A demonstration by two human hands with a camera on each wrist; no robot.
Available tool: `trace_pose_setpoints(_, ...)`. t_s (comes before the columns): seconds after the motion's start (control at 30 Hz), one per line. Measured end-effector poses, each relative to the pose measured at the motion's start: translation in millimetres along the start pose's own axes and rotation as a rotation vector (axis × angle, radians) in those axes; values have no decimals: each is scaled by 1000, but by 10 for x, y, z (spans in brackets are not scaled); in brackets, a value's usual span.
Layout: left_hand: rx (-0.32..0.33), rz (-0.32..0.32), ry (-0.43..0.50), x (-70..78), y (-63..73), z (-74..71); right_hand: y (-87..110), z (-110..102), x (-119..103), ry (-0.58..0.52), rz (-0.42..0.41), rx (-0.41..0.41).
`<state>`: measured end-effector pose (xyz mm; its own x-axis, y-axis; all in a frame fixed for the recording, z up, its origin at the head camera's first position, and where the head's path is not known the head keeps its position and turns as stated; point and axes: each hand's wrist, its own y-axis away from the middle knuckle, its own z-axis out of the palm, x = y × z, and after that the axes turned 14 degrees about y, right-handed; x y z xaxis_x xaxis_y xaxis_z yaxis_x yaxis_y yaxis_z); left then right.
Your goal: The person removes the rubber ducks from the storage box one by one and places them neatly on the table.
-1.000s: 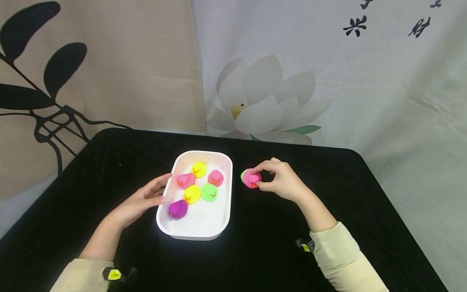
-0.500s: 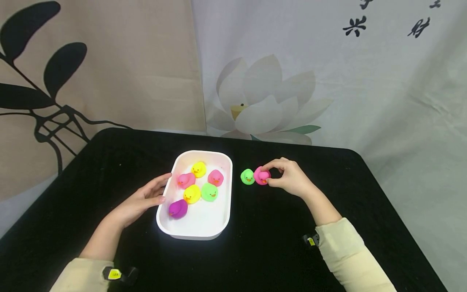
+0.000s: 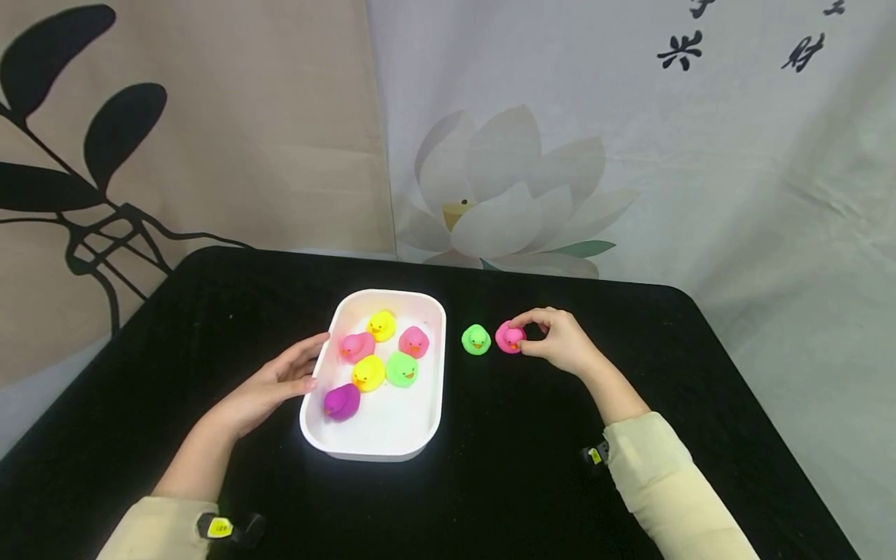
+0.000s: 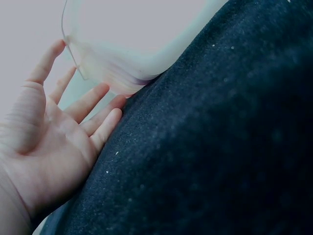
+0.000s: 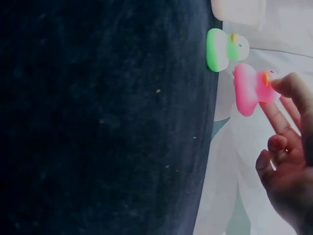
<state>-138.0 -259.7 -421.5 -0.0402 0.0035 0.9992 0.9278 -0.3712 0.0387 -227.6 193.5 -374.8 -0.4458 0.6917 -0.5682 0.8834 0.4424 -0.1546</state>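
My right hand (image 3: 565, 342) pinches a bright pink rubber duck (image 3: 509, 337) between thumb and fingers, right of the white tray (image 3: 399, 435). In the right wrist view this pink duck (image 5: 245, 89) is held by its head, just beside the green duck (image 5: 218, 50). That green duck (image 3: 476, 340) sits on the black cloth between the tray and the pink one. With fingers extended, my left hand (image 3: 269, 385) touches the tray's left side; in the left wrist view the fingers (image 4: 88, 100) lie along the tray wall (image 4: 161, 63), palm showing.
Inside the tray are several rubber ducks: two yellow (image 3: 369, 373), two pink (image 3: 358, 347), a green duck (image 3: 402, 369) and a purple duck (image 3: 341, 401). Black cloth (image 3: 490, 482) covers the table. A printed curtain (image 3: 630, 155) hangs behind its far edge.
My right hand has carried the pink duck to the right, away from the green duck, which it partly covered before. The left hand and the tray stay put.
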Motion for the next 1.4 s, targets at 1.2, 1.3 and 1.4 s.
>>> trace_pose_setpoints(1.2, 1, 1, 0, -25, -2, -10, -36, 141, 168, 21, 91, -52)
trace_pose_setpoints(1.3, 2, -1, 1, -22, -3, -8, -34, 129, 162, 35, 83, -42)
trace_pose_setpoints(1.4, 5, -5, -1, -19, -4, -8, -32, 108, 121, 42, 80, -27)
